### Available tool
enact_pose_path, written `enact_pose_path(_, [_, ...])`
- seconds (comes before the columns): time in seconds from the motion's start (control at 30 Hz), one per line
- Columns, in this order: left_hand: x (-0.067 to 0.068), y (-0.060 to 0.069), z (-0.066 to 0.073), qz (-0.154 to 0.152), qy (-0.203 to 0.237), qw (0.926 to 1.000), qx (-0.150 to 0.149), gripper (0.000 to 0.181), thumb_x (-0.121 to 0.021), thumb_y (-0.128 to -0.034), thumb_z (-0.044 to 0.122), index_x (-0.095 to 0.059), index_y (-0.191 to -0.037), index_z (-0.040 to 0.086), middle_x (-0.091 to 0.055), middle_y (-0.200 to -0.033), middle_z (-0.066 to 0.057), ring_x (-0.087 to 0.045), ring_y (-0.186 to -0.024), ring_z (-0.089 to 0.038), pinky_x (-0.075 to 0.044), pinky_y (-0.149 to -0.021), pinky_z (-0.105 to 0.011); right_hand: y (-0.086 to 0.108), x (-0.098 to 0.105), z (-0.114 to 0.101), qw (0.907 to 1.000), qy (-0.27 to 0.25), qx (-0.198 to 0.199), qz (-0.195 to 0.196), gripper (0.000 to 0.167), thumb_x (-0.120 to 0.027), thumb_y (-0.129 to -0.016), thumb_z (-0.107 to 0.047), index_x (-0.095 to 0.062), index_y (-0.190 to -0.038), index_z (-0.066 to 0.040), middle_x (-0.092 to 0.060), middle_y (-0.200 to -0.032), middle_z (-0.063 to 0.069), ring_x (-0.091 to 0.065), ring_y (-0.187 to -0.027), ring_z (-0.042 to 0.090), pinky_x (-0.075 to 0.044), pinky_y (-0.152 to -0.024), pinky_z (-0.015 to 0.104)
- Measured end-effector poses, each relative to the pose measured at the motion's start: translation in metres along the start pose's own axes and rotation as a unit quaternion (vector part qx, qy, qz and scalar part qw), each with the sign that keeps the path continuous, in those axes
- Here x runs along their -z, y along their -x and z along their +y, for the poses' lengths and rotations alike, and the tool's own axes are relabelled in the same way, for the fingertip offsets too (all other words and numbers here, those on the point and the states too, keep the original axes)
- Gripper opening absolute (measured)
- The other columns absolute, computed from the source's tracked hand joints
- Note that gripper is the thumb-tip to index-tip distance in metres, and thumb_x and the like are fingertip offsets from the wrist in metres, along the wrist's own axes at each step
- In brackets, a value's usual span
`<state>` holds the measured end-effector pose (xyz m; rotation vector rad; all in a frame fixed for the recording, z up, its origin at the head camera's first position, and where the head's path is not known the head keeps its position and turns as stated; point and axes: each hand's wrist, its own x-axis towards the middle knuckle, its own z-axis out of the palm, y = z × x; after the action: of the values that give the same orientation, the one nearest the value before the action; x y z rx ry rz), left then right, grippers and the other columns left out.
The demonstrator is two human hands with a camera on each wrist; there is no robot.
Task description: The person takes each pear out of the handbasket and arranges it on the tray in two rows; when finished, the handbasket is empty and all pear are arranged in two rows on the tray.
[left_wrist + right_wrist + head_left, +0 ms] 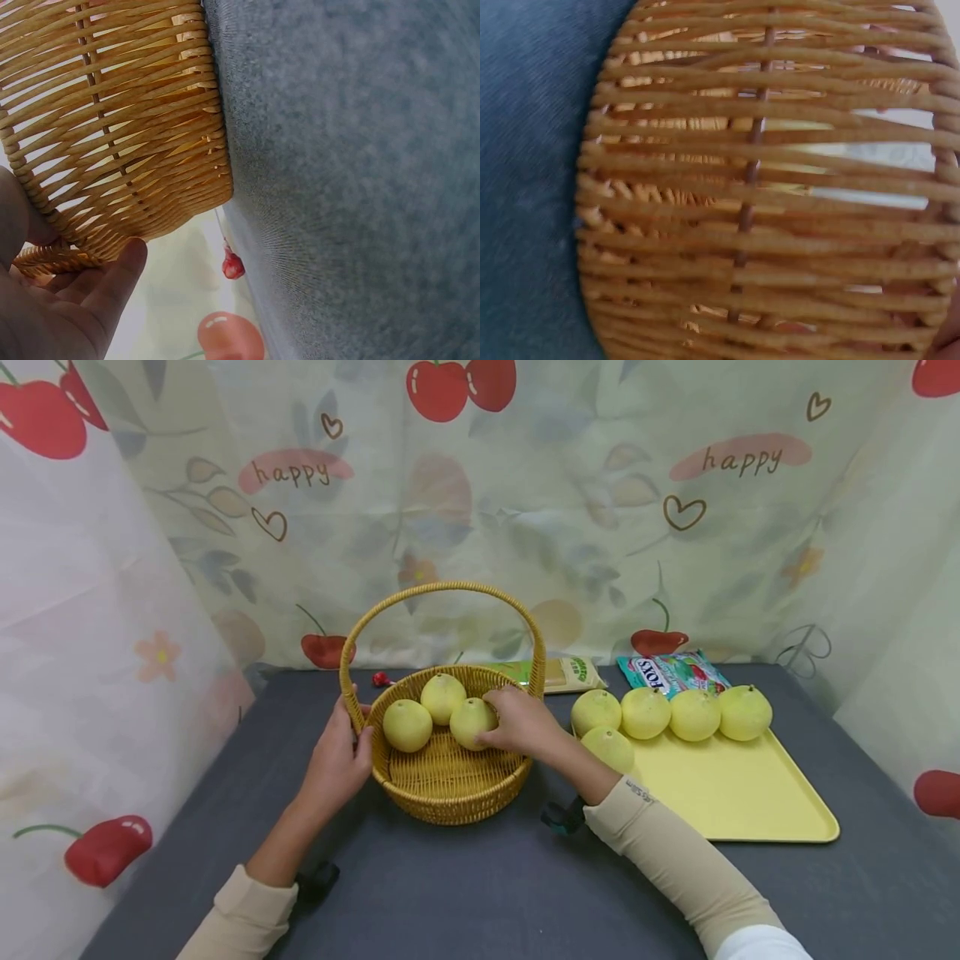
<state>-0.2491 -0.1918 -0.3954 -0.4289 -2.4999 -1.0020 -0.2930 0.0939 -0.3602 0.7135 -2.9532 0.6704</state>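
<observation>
Right hand grips a fruit inside the basket while left hand steadies the rim

The gripped fruit [471, 724], round and pale yellow-green, sits inside the wicker basket [442, 789], toward its right side. The right hand [521, 718] reaches in over the rim and clasps it, thumb on the near side and fingers over the far side. Whether the fruit's weight rests on the weave cannot be told. Two more fruits [407, 725] lie just beside it, at the left and the back; the front of the basket floor is bare.

The left hand [341, 760] is closed round the left rim at the foot of the handle [450, 587], thumb and fingers on either side of it, and the basket stands upright on the dark cloth [480, 893].

To the right, a yellow tray [738, 789] bears five like fruits: four in a row [695, 715] along its back edge and one [609, 749] in front at the left. Behind lie a blue packet [671, 672] and a flatter green-and-tan packet [573, 675].

The step in hand seems to be placing this fruit among the others. The next move probably calls for settling it gently, loosening the right fingers and lifting clear without knocking its neighbours, the left hand bracing the basket.
</observation>
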Motion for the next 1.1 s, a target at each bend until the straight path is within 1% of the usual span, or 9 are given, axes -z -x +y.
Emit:
enact_pose_path(0.13, [0.000,0.000,0.001,0.000,0.000,1.0000,0.000,0.062,-0.051,-0.1011,0.001,-0.020,-0.155,-0.005,-0.054,-0.130,-0.024,-0.059,-0.102,-0.035,-0.048,-0.077,-0.047,-0.006,-0.001,0.001,0.9990,-0.033,0.005,-0.028,0.063,-0.084,-0.082,-0.032,-0.057,-0.133,-0.005,-0.064,-0.120,0.010,-0.062,-0.099,0.025,-0.050,-0.079,0.041])
enact_pose_path(0.23, [0.000,0.001,0.001,0.000,0.001,1.0000,0.001,0.062,-0.050,-0.1011,0.000,-0.020,-0.155,-0.005,-0.054,-0.129,-0.024,-0.059,-0.102,-0.035,-0.048,-0.077,-0.048,-0.009,-0.002,0.004,0.9966,-0.061,0.024,-0.049,0.067,-0.084,-0.083,-0.029,-0.053,-0.137,-0.006,-0.062,-0.123,0.010,-0.061,-0.103,0.025,-0.050,-0.083,0.041])
enact_pose_path(0.37, [-0.001,0.001,0.001,-0.002,0.003,1.0000,-0.002,0.063,-0.051,-0.1009,0.000,-0.020,-0.156,-0.004,-0.054,-0.129,-0.024,-0.058,-0.105,-0.036,-0.048,-0.079,-0.049,-0.011,-0.005,0.006,0.9947,-0.068,0.038,-0.066,0.072,-0.082,-0.084,-0.030,-0.049,-0.143,-0.007,-0.061,-0.127,0.009,-0.061,-0.106,0.024,-0.049,-0.085,0.041])
enact_pose_path(0.43, [-0.001,0.001,0.001,-0.001,0.002,1.0000,-0.005,0.063,-0.051,-0.1008,0.000,-0.020,-0.156,-0.005,-0.054,-0.129,-0.025,-0.058,-0.107,-0.037,-0.048,-0.080,-0.049,-0.011,-0.006,0.006,0.9952,-0.064,0.037,-0.064,0.071,-0.082,-0.085,-0.032,-0.049,-0.143,-0.008,-0.061,-0.126,0.008,-0.061,-0.104,0.023,-0.050,-0.084,0.040])
enact_pose_path(0.5, [-0.001,0.001,0.001,0.000,0.002,1.0000,-0.005,0.063,-0.051,-0.1008,0.000,-0.020,-0.156,-0.004,-0.054,-0.129,-0.025,-0.059,-0.104,-0.036,-0.048,-0.078,-0.049,-0.012,-0.007,0.006,0.9951,-0.065,0.040,-0.063,0.070,-0.081,-0.085,-0.032,-0.049,-0.142,-0.008,-0.061,-0.124,0.008,-0.061,-0.102,0.022,-0.050,-0.082,0.039])
enact_pose_path(0.63, [0.000,0.001,0.000,0.001,0.000,1.0000,-0.005,0.062,-0.051,-0.1012,0.000,-0.020,-0.156,-0.004,-0.054,-0.129,-0.025,-0.059,-0.098,-0.035,-0.047,-0.074,-0.047,-0.015,-0.007,0.007,0.9930,-0.081,0.049,-0.070,0.069,-0.081,-0.085,-0.031,-0.048,-0.140,-0.007,-0.061,-0.119,0.009,-0.061,-0.096,0.021,-0.050,-0.079,0.038])
enact_pose_path(0.77, [0.000,0.001,-0.001,0.000,-0.002,1.0000,-0.007,0.062,-0.050,-0.1016,0.000,-0.020,-0.156,-0.004,-0.054,-0.129,-0.025,-0.059,-0.094,-0.034,-0.047,-0.072,-0.046,-0.017,-0.008,0.008,0.9907,-0.096,0.058,-0.077,0.071,-0.083,-0.083,-0.031,-0.047,-0.139,-0.008,-0.061,-0.118,0.009,-0.061,-0.096,0.020,-0.050,-0.080,0.037])
enact_pose_path(0.93, [0.000,0.000,-0.002,-0.001,-0.004,1.0000,-0.005,0.062,-0.050,-0.1019,0.001,-0.020,-0.156,-0.004,-0.054,-0.129,-0.025,-0.058,-0.092,-0.034,-0.046,-0.072,-0.046,-0.016,-0.008,0.009,0.9893,-0.112,0.067,-0.065,0.073,-0.084,-0.080,-0.033,-0.050,-0.140,-0.008,-0.061,-0.121,0.009,-0.060,-0.098,0.020,-0.050,-0.080,0.037])
enact_pose_path(1.1, [0.001,0.000,-0.001,-0.002,-0.001,1.0000,-0.004,0.062,-0.050,-0.1020,0.002,-0.020,-0.156,-0.004,-0.054,-0.130,-0.024,-0.059,-0.094,-0.034,-0.047,-0.072,-0.046,-0.014,-0.008,0.011,0.9870,-0.135,0.079,-0.038,0.074,-0.082,-0.081,-0.035,-0.052,-0.143,-0.009,-0.060,-0.125,0.006,-0.060,-0.099,0.018,-0.051,-0.078,0.037])
